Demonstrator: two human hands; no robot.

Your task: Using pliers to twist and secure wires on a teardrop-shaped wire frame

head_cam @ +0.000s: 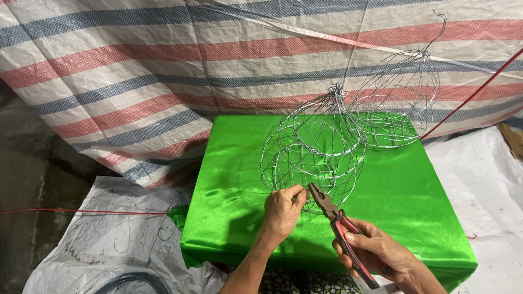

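2 wire cage frames stand on the green satin-covered table [229, 163]: the nearer wire frame [313, 147] sits toward the front edge at the middle, the second wire frame [397, 103] toward the back right corner, its hooked top reaching up against the striped tarpaulin [136, 71].

Risks noted:
1. The pliers [338, 220] have their nose at the bottom rim of the nearer frame, right beside the left fingertips. A slip of the nose, or a free wire end springing loose, could nick or pinch those fingers.
2. The satin cover looks slick (creases show it lies loose), so a hard twist could slide the frame toward the front edge or snag the cloth.
3. Too much torque at 1 joint could bend the thin rim out of round.

Hand pose:
- Left hand [283, 209]: wrist up from below, knuckles uppermost, fingers and thumb pinched together on the rim wire of the nearer frame.
- Right hand [381, 253]: palm partly up, fingers wrapped around the red handles, tool angled up and left. Nose tips appear nearly together at the wire; whether they actually bite it cannot be told.

A red cord [81, 212] lies on the floor sheeting at left.
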